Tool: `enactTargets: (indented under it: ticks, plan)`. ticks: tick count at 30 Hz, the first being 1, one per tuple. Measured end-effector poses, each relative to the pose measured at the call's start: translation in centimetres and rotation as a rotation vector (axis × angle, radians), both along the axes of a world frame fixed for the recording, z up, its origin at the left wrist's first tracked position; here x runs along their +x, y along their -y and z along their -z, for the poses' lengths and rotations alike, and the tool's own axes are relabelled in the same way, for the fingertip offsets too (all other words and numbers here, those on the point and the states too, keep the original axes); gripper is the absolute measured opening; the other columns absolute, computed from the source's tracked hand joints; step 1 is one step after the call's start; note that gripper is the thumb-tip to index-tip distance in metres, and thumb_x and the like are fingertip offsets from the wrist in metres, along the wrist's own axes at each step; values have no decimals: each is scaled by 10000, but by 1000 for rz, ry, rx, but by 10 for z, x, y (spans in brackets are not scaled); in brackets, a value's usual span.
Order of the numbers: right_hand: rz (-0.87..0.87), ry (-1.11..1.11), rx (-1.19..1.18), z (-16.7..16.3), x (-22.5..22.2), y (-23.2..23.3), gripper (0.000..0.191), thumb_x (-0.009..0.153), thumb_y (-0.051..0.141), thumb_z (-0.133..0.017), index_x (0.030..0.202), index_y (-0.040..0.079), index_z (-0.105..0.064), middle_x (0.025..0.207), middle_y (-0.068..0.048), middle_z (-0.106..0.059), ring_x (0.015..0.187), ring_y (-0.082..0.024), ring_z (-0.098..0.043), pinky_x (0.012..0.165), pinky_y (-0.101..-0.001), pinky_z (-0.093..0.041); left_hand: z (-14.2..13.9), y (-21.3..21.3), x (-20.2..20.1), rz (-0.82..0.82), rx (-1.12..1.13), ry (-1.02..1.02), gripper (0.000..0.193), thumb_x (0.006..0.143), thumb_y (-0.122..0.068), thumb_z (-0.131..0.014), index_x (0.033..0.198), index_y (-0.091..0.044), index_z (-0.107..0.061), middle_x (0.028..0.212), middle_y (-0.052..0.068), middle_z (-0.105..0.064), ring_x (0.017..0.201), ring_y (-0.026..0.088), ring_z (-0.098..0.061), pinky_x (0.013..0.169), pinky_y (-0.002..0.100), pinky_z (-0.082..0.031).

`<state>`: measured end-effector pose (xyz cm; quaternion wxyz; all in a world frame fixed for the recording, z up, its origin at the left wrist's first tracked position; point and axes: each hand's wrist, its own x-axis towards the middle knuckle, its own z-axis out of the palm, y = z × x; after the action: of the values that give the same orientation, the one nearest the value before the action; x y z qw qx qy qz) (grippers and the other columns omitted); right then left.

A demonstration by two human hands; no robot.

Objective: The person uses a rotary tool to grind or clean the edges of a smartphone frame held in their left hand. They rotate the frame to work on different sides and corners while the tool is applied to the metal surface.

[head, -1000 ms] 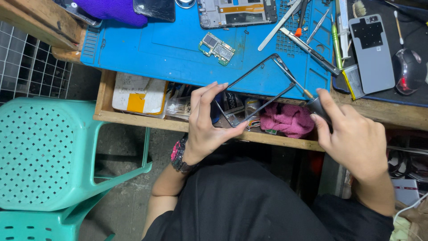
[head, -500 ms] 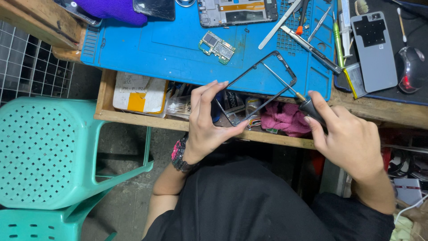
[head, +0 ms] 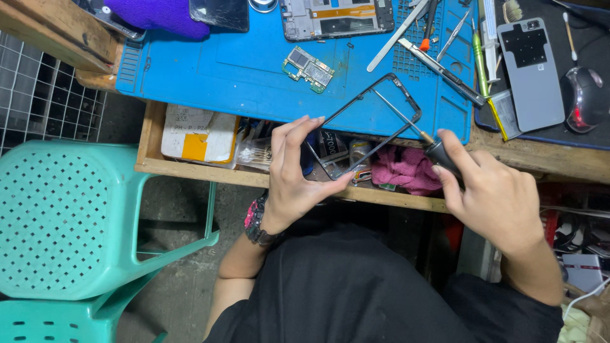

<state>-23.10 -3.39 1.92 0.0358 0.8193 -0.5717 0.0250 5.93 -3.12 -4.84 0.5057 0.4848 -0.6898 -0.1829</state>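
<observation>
My left hand point(head: 293, 171) grips the near end of a thin dark phone frame point(head: 381, 82), holding it tilted over the open drawer and the edge of the blue work mat point(head: 229, 70). My right hand point(head: 495, 197) holds a small screwdriver point(head: 406, 119) by its black handle, its shaft reaching inside the frame toward the far corner. A small green circuit board point(head: 309, 67) lies on the mat just beyond the frame. A wristwatch point(head: 255, 219) sits on my left wrist.
An opened phone body point(head: 337, 16), tweezers and metal tools point(head: 438, 57) lie on the mat's far side. A grey phone back cover point(head: 530, 73) and a computer mouse point(head: 584, 98) rest at right. The drawer holds a pink cloth point(head: 406, 171) and a white box point(head: 194, 133). Green plastic chairs point(head: 70, 222) stand at left.
The screwdriver tip has moved further into the frame toward its far corner, and my right hand has shifted slightly. The left hand keeps its grip on the frame.
</observation>
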Motion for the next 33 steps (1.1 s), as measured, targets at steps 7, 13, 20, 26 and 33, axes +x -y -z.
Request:
enactTargets:
  ticks: [7, 13, 20, 26, 33]
  plan:
    - [-28, 35, -8, 2, -1, 0, 511, 971, 330, -693, 1464, 220, -613, 771, -90, -602, 586, -298, -625, 517, -413, -475, 0, 1, -1, -3, -1, -3, 909, 675, -194, -998, 1406, -22, -485, 1394, 124, -593, 1334, 355, -545, 1143, 442, -492]
    - [-30, 9, -10, 3, -3, 2, 526, 963, 325, -705, 1470, 215, -622, 745, -87, -589, 567, -286, -616, 504, -405, -467, 0, 2, -1, -1, -8, 1, 910, 677, -200, -998, 1408, -23, -485, 1395, 122, -592, 1340, 354, -541, 1148, 442, -493]
    - [-51, 6, -28, 3, -6, 2, 529, 962, 322, -712, 1473, 212, -630, 770, -82, -601, 580, -276, -622, 510, -396, -468, 4, 1, -2, -6, -4, 6, 916, 685, -218, -1001, 1415, -24, -482, 1388, 127, -593, 1338, 353, -540, 1143, 442, -494]
    - [-36, -30, -43, 3, -6, 0, 534, 963, 335, -724, 1478, 220, -641, 754, -66, -585, 587, -259, -618, 507, -385, -455, 5, 1, -5, -22, -2, 0, 935, 696, -230, -1001, 1433, -19, -466, 1402, 126, -588, 1346, 351, -534, 1150, 443, -487]
    - [-40, -15, -26, 2, -3, 0, 527, 954, 337, -726, 1463, 231, -637, 761, -66, -587, 590, -263, -620, 502, -388, -453, 6, 1, -7, -27, -29, 22, 946, 699, -246, -1005, 1438, -20, -460, 1422, 130, -572, 1344, 364, -527, 1147, 453, -479]
